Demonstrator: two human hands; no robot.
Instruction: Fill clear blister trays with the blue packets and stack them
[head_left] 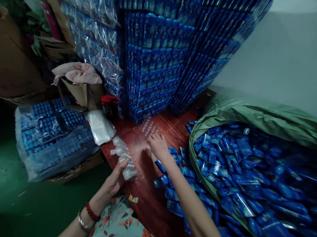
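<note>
1. The left hand (115,178) grips the near end of a row of clear plastic pieces (123,155), thumb on top; the row slants forward from that hand along the table edge.
2. The right hand (158,146) reaches over the red-brown table (140,180), fingers curled downward; whether they pinch anything I cannot tell.
3. More clear ridged plastic (147,126) lies just beyond the right hand's fingertips.
4. Loose blue bottles (175,194) lie beside and below the right forearm, next to a green sack (195,167) filled with similar ones.
5. Ahead of both hands rises a tall stack of blue bottles (158,65).
6. Forward and left of the left hand are flat clear bags (100,127), a red-lidded jar (109,106) and a film-wrapped blue bundle (52,133).
</note>
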